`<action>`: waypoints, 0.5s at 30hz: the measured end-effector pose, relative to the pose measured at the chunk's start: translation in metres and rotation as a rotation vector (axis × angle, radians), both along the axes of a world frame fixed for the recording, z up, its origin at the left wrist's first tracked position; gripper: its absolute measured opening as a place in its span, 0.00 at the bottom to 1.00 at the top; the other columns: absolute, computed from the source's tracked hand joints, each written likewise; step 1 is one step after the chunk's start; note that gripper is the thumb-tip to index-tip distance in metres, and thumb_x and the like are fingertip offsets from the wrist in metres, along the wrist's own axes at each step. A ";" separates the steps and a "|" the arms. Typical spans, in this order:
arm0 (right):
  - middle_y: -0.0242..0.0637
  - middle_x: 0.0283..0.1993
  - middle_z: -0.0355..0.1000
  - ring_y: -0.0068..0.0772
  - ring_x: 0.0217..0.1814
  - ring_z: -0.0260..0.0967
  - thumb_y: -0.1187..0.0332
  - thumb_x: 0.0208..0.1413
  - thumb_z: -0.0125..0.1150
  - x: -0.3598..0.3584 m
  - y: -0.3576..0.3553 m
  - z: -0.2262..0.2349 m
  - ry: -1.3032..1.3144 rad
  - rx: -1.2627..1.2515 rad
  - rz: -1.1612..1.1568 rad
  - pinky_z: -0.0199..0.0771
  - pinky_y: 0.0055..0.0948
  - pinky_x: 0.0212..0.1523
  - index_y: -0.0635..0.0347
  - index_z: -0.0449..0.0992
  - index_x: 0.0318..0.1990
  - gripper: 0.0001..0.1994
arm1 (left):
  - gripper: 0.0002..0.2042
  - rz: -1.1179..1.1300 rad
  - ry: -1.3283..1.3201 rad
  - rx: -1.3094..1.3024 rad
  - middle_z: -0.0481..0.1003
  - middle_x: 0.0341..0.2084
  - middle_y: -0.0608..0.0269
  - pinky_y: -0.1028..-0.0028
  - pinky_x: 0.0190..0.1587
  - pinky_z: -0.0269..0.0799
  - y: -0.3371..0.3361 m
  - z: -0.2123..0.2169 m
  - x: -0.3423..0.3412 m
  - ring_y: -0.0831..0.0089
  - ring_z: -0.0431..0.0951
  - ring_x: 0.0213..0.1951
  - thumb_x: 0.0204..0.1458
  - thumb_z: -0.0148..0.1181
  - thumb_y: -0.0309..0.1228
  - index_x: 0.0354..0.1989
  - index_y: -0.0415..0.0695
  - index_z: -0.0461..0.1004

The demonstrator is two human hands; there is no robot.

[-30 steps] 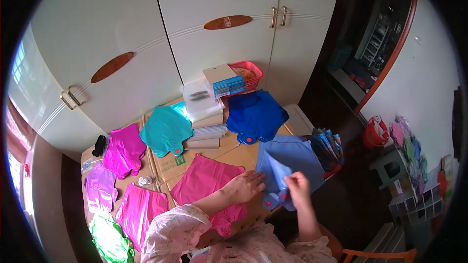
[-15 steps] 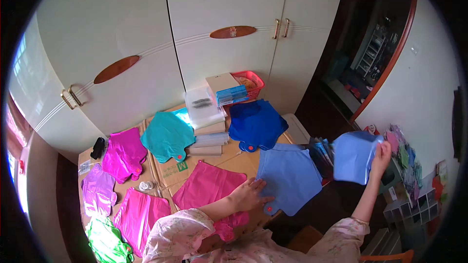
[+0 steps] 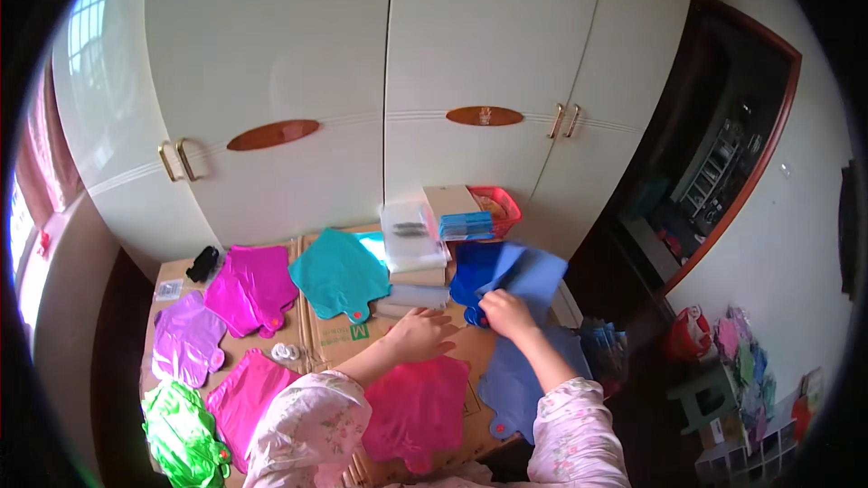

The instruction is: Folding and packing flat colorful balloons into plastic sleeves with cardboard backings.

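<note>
My right hand (image 3: 508, 314) is closed on the edge of a smooth light blue sheet (image 3: 538, 276), folded over itself and held above a dark blue shiny piece (image 3: 472, 271). My left hand (image 3: 421, 334) holds nothing, fingers outstretched, just in front of a stack of grey flat strips (image 3: 416, 296). Below it lies a deep pink piece (image 3: 420, 411). A flat light blue piece (image 3: 520, 380) with a red-dotted round tab rests under my right forearm. Further left are a teal piece (image 3: 339, 273), a magenta piece (image 3: 253, 285) and a lilac piece (image 3: 187, 339).
Cardboard (image 3: 312, 343) covers the table. At the back stand clear plastic sleeves (image 3: 411, 239), blue-edged packets (image 3: 466, 226) and a red basket (image 3: 509, 208). Small white rings (image 3: 286, 351) and a bright green piece (image 3: 181, 434) lie left. White cupboards (image 3: 271, 45) rise behind the table.
The view has turned. My right hand has brought the light blue sheet from the far right in over the table. My left hand has come off the flat light blue piece, leftward.
</note>
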State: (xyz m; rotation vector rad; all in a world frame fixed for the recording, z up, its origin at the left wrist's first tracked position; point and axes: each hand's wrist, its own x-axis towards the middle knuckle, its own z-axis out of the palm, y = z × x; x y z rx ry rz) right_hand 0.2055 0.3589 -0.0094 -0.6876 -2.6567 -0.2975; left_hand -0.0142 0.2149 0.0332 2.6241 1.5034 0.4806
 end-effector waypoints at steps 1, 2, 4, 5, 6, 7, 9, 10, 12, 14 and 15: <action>0.33 0.33 0.71 0.36 0.38 0.72 0.69 0.47 0.56 -0.017 -0.004 -0.004 -0.035 -0.005 0.012 0.75 0.35 0.38 0.56 0.77 0.28 0.04 | 0.18 0.038 -0.001 -0.015 0.74 0.49 0.59 0.60 0.58 0.62 -0.002 0.004 -0.012 0.60 0.69 0.56 0.52 0.56 0.44 0.49 0.51 0.75; 0.34 0.33 0.70 0.36 0.38 0.72 0.68 0.47 0.57 -0.028 -0.006 -0.006 0.001 -0.015 -0.003 0.75 0.36 0.37 0.56 0.76 0.28 0.04 | 0.18 0.069 -0.005 -0.029 0.74 0.47 0.59 0.60 0.58 0.62 -0.002 0.007 -0.022 0.61 0.70 0.55 0.52 0.56 0.44 0.48 0.50 0.75; 0.35 0.33 0.70 0.37 0.38 0.72 0.65 0.46 0.59 -0.045 -0.018 -0.004 0.051 -0.046 -0.024 0.76 0.37 0.36 0.56 0.76 0.27 0.06 | 0.15 0.109 -0.032 -0.038 0.77 0.42 0.60 0.61 0.56 0.64 -0.002 0.011 -0.038 0.61 0.73 0.51 0.52 0.56 0.42 0.44 0.49 0.76; 0.35 0.34 0.70 0.37 0.37 0.73 0.64 0.46 0.60 -0.049 -0.018 -0.003 0.065 -0.063 -0.041 0.76 0.38 0.36 0.56 0.76 0.27 0.07 | 0.14 0.102 -0.051 -0.056 0.77 0.42 0.60 0.61 0.55 0.65 0.005 0.010 -0.043 0.61 0.73 0.51 0.52 0.56 0.41 0.44 0.48 0.76; 0.35 0.34 0.70 0.38 0.37 0.73 0.63 0.46 0.60 -0.054 -0.016 0.001 0.080 -0.079 -0.057 0.76 0.38 0.35 0.56 0.76 0.27 0.07 | 0.14 0.096 -0.070 -0.071 0.77 0.42 0.60 0.61 0.54 0.65 0.014 0.009 -0.049 0.61 0.74 0.50 0.52 0.57 0.40 0.43 0.48 0.76; 0.36 0.34 0.70 0.38 0.36 0.73 0.62 0.46 0.61 -0.058 -0.015 0.002 0.095 -0.095 -0.072 0.76 0.38 0.35 0.56 0.76 0.27 0.08 | 0.13 0.091 -0.088 -0.087 0.77 0.42 0.61 0.61 0.54 0.66 0.018 0.008 -0.053 0.61 0.74 0.49 0.52 0.57 0.39 0.42 0.48 0.76; 0.34 0.32 0.71 0.38 0.35 0.73 0.62 0.47 0.60 -0.057 -0.011 -0.009 0.092 -0.055 -0.073 0.76 0.40 0.33 0.56 0.76 0.26 0.08 | 0.11 0.117 -0.084 0.011 0.77 0.40 0.62 0.62 0.52 0.66 0.020 0.003 -0.051 0.62 0.74 0.47 0.51 0.57 0.37 0.40 0.47 0.77; 0.33 0.31 0.71 0.38 0.35 0.73 0.63 0.47 0.60 -0.055 -0.008 -0.012 0.090 -0.031 -0.077 0.76 0.40 0.33 0.56 0.76 0.25 0.08 | 0.11 0.125 -0.091 0.032 0.77 0.40 0.62 0.62 0.53 0.66 0.025 0.001 -0.048 0.62 0.74 0.47 0.51 0.58 0.37 0.40 0.47 0.77; 0.33 0.28 0.72 0.39 0.33 0.73 0.63 0.47 0.60 -0.055 -0.001 -0.023 0.096 0.000 -0.105 0.76 0.40 0.32 0.56 0.76 0.24 0.08 | 0.11 0.141 -0.095 0.078 0.77 0.40 0.63 0.62 0.53 0.66 0.032 0.002 -0.042 0.63 0.74 0.47 0.50 0.58 0.36 0.39 0.47 0.77; 0.33 0.25 0.73 0.39 0.31 0.74 0.64 0.46 0.60 -0.057 0.006 -0.035 0.108 0.014 -0.155 0.75 0.40 0.31 0.55 0.76 0.21 0.08 | 0.11 0.155 -0.089 0.126 0.77 0.40 0.63 0.63 0.53 0.65 0.036 0.005 -0.034 0.64 0.74 0.48 0.50 0.58 0.36 0.39 0.47 0.78; 0.34 0.25 0.73 0.39 0.30 0.74 0.64 0.46 0.61 -0.058 0.003 -0.030 0.157 -0.065 -0.193 0.75 0.40 0.31 0.55 0.77 0.21 0.08 | 0.11 0.158 -0.063 0.139 0.77 0.40 0.63 0.63 0.53 0.65 0.039 0.003 -0.031 0.65 0.74 0.48 0.50 0.58 0.36 0.39 0.47 0.78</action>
